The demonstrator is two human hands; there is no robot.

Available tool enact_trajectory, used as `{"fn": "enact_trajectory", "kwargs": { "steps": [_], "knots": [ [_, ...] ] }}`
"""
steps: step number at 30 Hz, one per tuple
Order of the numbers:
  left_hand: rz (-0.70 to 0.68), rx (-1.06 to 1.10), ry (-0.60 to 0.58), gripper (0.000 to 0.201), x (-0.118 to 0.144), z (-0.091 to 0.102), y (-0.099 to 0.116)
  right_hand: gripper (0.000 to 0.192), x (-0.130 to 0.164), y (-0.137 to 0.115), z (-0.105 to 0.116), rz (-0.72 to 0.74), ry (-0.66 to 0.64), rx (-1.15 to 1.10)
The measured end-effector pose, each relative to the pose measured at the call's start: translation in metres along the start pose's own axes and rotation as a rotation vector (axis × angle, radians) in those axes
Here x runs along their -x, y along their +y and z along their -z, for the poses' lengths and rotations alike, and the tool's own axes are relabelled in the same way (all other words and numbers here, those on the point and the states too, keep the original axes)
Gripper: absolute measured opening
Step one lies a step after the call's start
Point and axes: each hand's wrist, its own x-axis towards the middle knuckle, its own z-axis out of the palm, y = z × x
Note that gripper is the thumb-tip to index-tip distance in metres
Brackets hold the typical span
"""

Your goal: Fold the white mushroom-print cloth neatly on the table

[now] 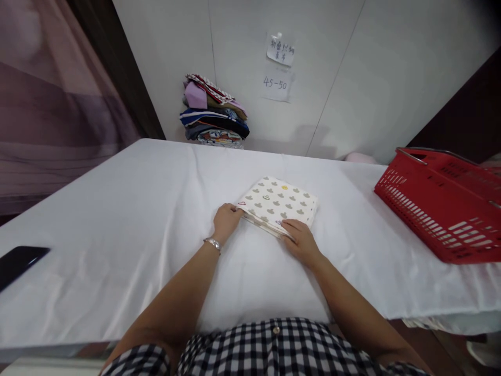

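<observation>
A folded white cloth [278,202] with grey cloud-like prints and a few coloured ones lies on the white-covered table [129,219] in front of me. My left hand [227,223] pinches its near left corner, the fingertips closed on the layered edge. At the near right corner, my right hand [301,241] grips the edge, with fingers on top and the thumb side hidden low against the cloth. Several layers show along the near edge. A silver bracelet [213,243] sits on my left wrist.
A red plastic basket [434,209] stands at the table's right side. On the left edge lies a black phone [21,263]. Folded fabrics [214,112] are stacked beyond the far edge against the wall. Handwritten paper signs [277,84] hang there. A pinkish curtain [58,104] hangs at left.
</observation>
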Motion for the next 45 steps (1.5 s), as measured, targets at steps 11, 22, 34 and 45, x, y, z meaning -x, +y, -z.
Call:
{"fn": "enact_trajectory", "kwargs": {
  "steps": [11,22,34,45],
  "knots": [
    [-0.001,-0.101,-0.158,0.018,-0.003,0.016,0.003,0.031,0.001,-0.001,0.001,-0.016,0.033,-0.062],
    [-0.014,-0.209,-0.202,0.017,-0.001,0.021,0.004,0.030,0.004,-0.004,0.006,-0.153,-0.098,-0.069],
    [-0.094,-0.211,-0.075,0.024,0.006,0.012,-0.001,0.038,-0.102,0.091,0.021,-0.505,-0.212,0.299],
    [0.005,-0.182,-0.178,0.023,-0.001,0.017,-0.001,0.048,-0.131,0.119,0.001,-0.610,-0.443,0.302]
  ]
}}
